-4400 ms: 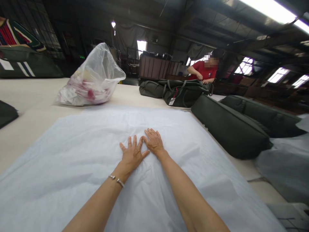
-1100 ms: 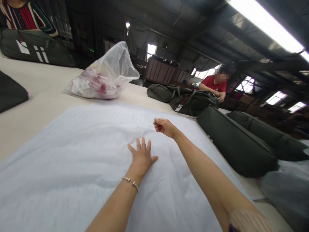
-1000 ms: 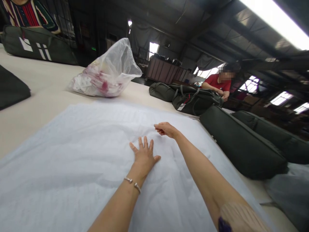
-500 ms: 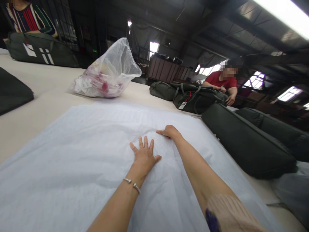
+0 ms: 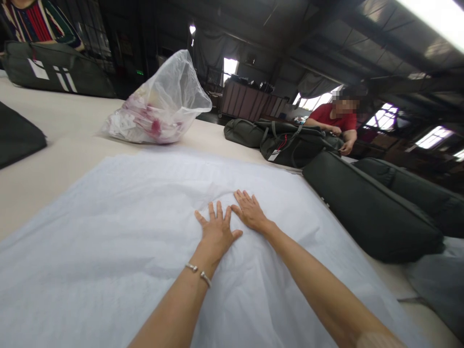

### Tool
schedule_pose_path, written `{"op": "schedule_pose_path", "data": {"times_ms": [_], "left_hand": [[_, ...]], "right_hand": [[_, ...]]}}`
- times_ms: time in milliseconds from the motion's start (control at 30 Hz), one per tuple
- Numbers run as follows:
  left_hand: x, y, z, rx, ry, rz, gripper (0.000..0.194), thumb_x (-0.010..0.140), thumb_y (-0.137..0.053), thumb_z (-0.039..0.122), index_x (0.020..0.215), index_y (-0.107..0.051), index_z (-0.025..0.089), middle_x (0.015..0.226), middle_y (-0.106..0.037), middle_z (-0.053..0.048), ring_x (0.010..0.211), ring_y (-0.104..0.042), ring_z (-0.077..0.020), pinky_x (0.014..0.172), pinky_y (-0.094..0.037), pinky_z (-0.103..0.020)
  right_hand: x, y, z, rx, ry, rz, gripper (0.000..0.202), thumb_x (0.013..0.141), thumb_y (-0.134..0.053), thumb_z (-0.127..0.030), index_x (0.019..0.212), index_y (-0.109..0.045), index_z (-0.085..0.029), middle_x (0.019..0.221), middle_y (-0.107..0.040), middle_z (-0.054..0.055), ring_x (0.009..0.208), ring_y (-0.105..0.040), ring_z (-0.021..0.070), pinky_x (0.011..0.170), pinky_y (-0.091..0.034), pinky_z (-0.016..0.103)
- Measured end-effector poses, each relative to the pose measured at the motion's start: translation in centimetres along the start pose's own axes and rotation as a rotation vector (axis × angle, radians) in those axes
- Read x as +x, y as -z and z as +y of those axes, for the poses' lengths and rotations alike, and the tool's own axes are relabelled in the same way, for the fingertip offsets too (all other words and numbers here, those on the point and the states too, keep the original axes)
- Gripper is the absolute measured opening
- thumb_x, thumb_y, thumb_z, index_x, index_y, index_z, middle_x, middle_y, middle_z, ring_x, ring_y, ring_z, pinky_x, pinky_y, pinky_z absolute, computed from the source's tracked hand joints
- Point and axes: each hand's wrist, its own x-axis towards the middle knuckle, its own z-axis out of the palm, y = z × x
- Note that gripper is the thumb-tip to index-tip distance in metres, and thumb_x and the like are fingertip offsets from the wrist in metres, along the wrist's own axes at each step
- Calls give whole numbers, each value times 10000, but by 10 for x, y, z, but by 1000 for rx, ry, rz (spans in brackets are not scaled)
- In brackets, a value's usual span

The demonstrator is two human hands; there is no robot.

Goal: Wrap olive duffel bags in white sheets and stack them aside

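With the fingers of the left hand (image 5: 215,235) splayed wide, those of the right hand (image 5: 253,215) slightly parted and nothing seen gripped, the thin white sheet (image 5: 108,232) on the table (image 5: 68,128) is apparently being smoothed, light, flat pressure seemingly being needed next.

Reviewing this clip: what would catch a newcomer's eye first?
Probably the white sheet spread across the near part of the table, with the left hand and right hand laid on it near its middle. Next, the clear plastic bag with pinkish contents beyond the sheet, and the dark green bag along its right side.
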Motion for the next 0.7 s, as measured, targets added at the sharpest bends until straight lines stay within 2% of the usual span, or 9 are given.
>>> {"op": "schedule_pose_path", "data": {"times_ms": [67,167,267,333,400,500,600,700], "left_hand": [[1,-2,-1,-3,-2,10,791,875,-462,631,1520,-239,233,1607,-133,-163,1471,-30,-436,1029,-30,-827],[2,-1,-1,-13,-2,-2,776,878,-435,626,1519,-245,232,1609,-123,-163,1469,-20,-442,1022,-27,-831],[2,2,-1,-22,4,-36,797,870,-410,638,1524,-225,224,1614,-93,-161,1470,-3,-439,1023,-21,-828],[3,3,0,-29,11,-59,814,859,-414,646,1527,-217,224,1616,-79,-157,1470,1,-438,1024,-22,-826],[4,4,-1,-33,16,-70,846,844,-434,657,1530,-203,218,1617,-76,-160,1471,-7,-438,1026,-31,-825],[5,11,-3,-70,10,-38,900,839,-448,678,1539,-143,201,1617,-61,-168,1473,-49,-428,1034,-93,-816],[-2,29,-5,-133,6,98,823,901,-388,635,1539,-136,181,1622,-26,-164,1483,-52,-392,1063,-198,-759],[-27,52,-1,-91,-52,241,645,957,-378,500,1503,-279,172,1618,-132,-150,1493,-58,-337,1128,-175,-686]], "right_hand": [[-4,-9,1,18,-9,-90,664,988,-259,-583,1539,-232,-214,1617,-167,62,1502,-58,246,1202,-12,498],[1,0,4,179,-81,-128,687,983,-234,-608,1544,-217,-211,1623,-134,65,1504,-37,245,1205,3,502],[-3,23,1,431,-204,29,704,984,-166,-619,1552,-183,-203,1627,-111,72,1504,-43,218,1219,-71,466],[-24,37,-3,491,-210,123,703,984,-196,-615,1552,-184,-202,1625,-114,70,1504,-45,208,1223,-92,458],[-63,49,-9,439,-138,105,694,981,-269,-601,1546,-214,-203,1617,-153,72,1502,-71,219,1224,-85,483],[-152,73,-17,270,46,28,636,984,-357,-541,1539,-233,-257,1599,-228,47,1493,-134,232,1225,-99,517],[-256,103,-23,95,163,-1,635,968,-468,-442,1537,-211,-325,1579,-275,10,1471,-212,254,1228,-147,517],[-353,128,-28,13,132,0,729,912,-571,-402,1536,-197,-359,1549,-316,-8,1436,-284,306,1209,-242,526]]}}
